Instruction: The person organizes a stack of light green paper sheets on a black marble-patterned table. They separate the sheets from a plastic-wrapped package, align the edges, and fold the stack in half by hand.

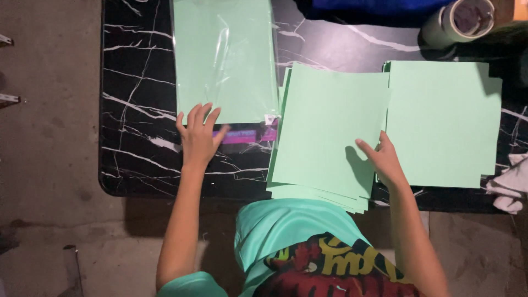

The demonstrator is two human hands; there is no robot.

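Left hand [198, 137] — flat, fingers spread, pressing the wrapped pack of green paper [225, 60]. Right hand [385, 159] — lifting one edge of the fanned middle stack [324, 132]. Squared stack [440, 121] at right looks finished; the pack remains mostly full.

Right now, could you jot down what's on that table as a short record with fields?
surface: black marbled table
left hand: flat, fingers spread, on the plastic-wrapped green paper pack
right hand: touching the right edge of the middle green sheet stack
beside it: second green stack
far corner: tape roll
right edge: white cloth
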